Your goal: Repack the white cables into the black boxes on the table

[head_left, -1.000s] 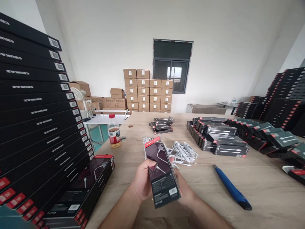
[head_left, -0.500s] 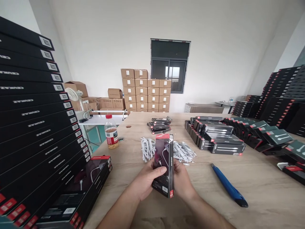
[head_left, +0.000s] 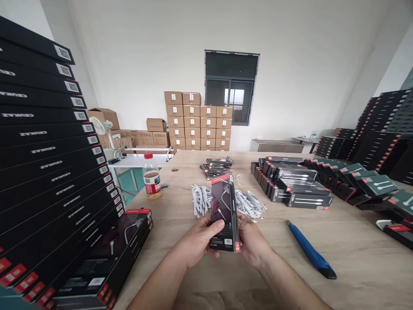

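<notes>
Upright above the table, a black and red cable box [head_left: 221, 202] shows a printed white cable and phone. My left hand [head_left: 203, 239] is closed round its left side, thumb across the front. At the right edge my right hand [head_left: 251, 237] also grips the box, its fingertips partly hidden behind it. Two bundles of white cables lie just beyond: one cable bundle [head_left: 200, 200] to the left, another cable bundle [head_left: 250, 204] to the right, both partly covered by the box.
A tall stack of black boxes [head_left: 48, 150] rises at the left, beside a drink bottle [head_left: 151, 176]. Several small cable boxes [head_left: 308, 200] stand in rows at the right. A blue utility knife [head_left: 309, 249] lies on the table. Cartons [head_left: 192, 122] are piled against the wall.
The cable box has dropped slightly, tipped back and turned so its front faces me more. Both hands still hold it; the view has shifted a little.
</notes>
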Tool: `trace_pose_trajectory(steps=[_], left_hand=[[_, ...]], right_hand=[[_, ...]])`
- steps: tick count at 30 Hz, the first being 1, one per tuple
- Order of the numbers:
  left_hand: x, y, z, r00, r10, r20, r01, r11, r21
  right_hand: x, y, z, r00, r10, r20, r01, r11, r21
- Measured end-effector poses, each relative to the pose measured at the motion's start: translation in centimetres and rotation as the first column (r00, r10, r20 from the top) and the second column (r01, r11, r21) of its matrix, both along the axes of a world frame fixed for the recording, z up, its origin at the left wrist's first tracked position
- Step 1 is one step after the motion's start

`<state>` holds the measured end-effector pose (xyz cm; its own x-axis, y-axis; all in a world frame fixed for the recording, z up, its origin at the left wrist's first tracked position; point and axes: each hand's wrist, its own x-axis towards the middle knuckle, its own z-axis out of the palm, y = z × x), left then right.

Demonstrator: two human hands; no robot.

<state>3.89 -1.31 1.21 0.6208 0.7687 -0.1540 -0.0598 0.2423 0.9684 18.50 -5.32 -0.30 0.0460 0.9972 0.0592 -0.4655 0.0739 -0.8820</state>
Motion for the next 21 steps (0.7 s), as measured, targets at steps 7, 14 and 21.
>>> trace_pose_trajectory(steps=[7, 14, 21], left_hand=[[-0.8, 0.9, 0.5, 0.988, 0.152, 0.01, -0.151, 0.972, 0.179], [-0.6, 1.1, 0.9, 0.962, 0.268, 0.058, -0.27, 0.883, 0.384], [-0.6, 0.5, 1.1, 0.967, 0.224, 0.12, -0.244, 0.951, 0.192]], right_hand=[[2.4, -0.2, 1.8, 0.997, 0.062, -0.056, -0.067, 0.993, -0.098], [1.5, -0.2, 1.4, 0.946, -0.135, 0.294, 0.106, 0.988, 0.115], [1.6, -0.2, 1.2, 0.929, -0.085, 0.359, 0.021, 0.984, 0.178]])
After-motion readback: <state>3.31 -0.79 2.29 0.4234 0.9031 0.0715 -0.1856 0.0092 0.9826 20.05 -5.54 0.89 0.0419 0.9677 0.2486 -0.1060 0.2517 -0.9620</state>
